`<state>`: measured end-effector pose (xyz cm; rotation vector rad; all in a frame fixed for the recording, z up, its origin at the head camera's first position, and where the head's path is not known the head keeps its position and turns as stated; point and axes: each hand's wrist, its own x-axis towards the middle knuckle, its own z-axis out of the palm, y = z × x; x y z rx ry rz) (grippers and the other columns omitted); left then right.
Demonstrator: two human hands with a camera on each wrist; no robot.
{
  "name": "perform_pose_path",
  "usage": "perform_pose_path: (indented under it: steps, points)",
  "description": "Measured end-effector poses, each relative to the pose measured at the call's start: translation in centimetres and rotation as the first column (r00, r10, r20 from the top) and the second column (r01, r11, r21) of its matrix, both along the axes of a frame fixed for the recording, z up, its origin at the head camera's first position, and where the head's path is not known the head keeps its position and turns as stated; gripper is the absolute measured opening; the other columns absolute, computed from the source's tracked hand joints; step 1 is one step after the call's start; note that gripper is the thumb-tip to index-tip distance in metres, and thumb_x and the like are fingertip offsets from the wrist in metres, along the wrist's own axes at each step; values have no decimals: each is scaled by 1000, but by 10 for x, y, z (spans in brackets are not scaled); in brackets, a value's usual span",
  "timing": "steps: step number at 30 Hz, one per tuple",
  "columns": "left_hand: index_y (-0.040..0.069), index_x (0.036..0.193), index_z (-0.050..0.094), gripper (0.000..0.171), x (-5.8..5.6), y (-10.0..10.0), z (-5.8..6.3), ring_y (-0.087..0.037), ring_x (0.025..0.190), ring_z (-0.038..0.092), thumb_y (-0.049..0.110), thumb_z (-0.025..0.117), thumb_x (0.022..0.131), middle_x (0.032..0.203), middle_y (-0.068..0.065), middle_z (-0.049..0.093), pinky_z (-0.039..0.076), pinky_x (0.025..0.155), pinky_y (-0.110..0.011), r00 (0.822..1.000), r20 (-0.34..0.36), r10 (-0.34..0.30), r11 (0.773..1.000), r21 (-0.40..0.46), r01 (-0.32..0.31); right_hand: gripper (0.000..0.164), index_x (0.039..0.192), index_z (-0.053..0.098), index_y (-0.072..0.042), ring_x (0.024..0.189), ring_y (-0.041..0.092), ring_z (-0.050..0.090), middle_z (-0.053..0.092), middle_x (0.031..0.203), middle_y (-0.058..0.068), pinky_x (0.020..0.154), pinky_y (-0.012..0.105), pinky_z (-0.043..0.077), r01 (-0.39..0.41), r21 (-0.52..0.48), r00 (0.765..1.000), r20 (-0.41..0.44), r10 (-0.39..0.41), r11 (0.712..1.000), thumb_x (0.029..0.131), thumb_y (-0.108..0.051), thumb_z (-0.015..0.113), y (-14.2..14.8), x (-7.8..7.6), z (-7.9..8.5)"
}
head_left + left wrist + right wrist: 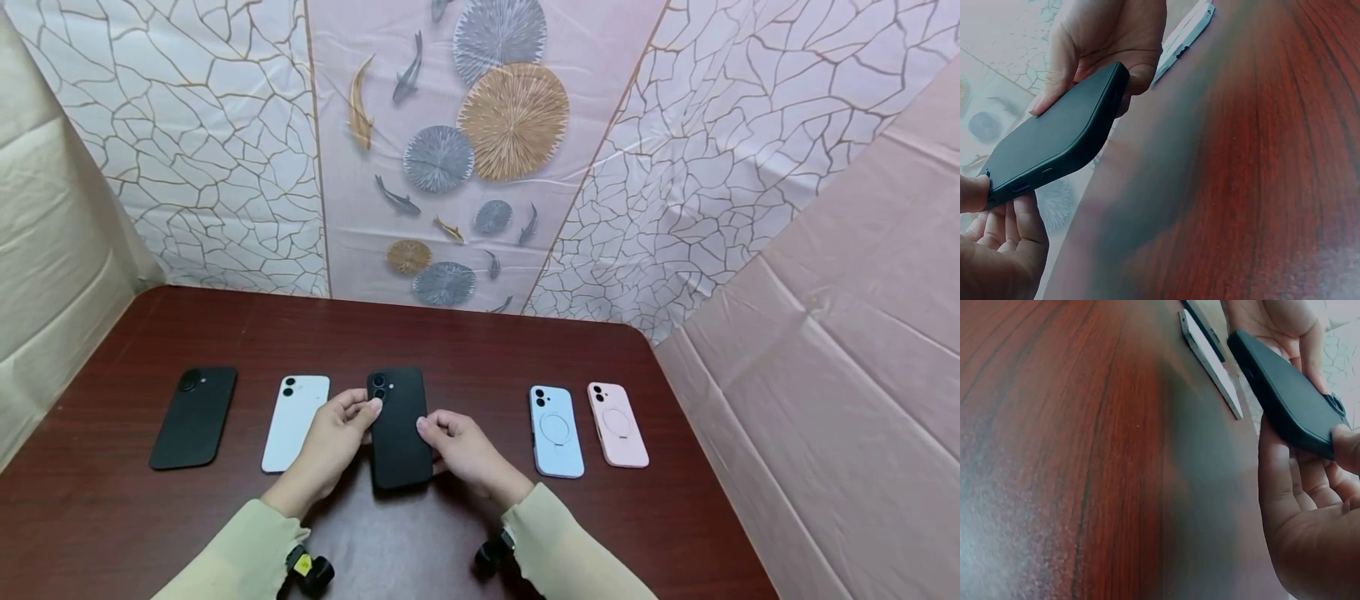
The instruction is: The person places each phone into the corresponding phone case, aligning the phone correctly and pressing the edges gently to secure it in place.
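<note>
Both hands hold a black phone (399, 433) by its two long sides, its back with the camera lenses facing up. The wrist views show it raised off the table and tilted. My left hand (333, 442) pinches the left edge beside the lenses, thumb on top and fingers beneath. On the right edge, my right hand (468, 454) pinches in the same way, its thumb lying on the back. In the right wrist view the right hand (1316, 531) has several fingers curled under the phone (1291, 394). The phone's screen side is hidden.
On the dark red table (240, 533) lie a black phone (195, 421) and a white phone (288, 433) to the left. A light blue phone (555, 454) and a pink phone (626, 446) lie to the right. Patterned cloth (225, 150) hangs behind the table.
</note>
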<state>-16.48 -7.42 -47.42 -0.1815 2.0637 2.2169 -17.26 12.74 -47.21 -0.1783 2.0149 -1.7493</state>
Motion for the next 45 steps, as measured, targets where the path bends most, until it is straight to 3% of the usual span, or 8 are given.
perform_pose_path:
  steps: [20,25,36,41,45]
  points:
    - [0,120,55,32,-3,-3,-2,-15,87,64,24,57,99,111,-15,65,54,72,-28,1000,-11,19,1000,22,-19,23,111,60,-2,83,25,68,69,101,13,71,38,57,-105,-72,994,31,107,992,96,-19,62,5,0,1]
    - [0,120,55,31,-4,-3,-2,-15,86,64,23,56,100,111,-15,65,54,71,-29,1000,-11,28,999,31,-28,23,115,59,-2,86,25,68,68,103,14,72,41,57,-113,-89,993,23,115,990,96,-16,62,5,0,1]
    - [2,126,52,35,-7,-1,2,-22,92,65,26,53,101,112,-16,64,53,80,-36,1000,-11,-19,999,-29,19,19,112,59,-4,83,23,68,67,96,13,72,45,56,-81,-82,997,7,82,993,96,-13,62,6,1,-3]
    - [2,128,52,42,-9,0,5,-19,94,64,35,51,101,119,-17,62,53,79,-32,1000,1,11,999,-46,-11,19,111,59,-3,81,24,68,67,96,13,70,44,57,-78,-100,997,16,80,992,95,-13,62,6,1,-4]
    - [3,123,55,45,-11,-1,8,-14,90,61,41,49,101,115,-14,64,52,75,-27,998,6,60,997,-56,-60,18,110,59,-1,80,23,68,68,97,13,69,44,57,-98,-108,994,27,101,989,95,-12,63,6,2,-5]
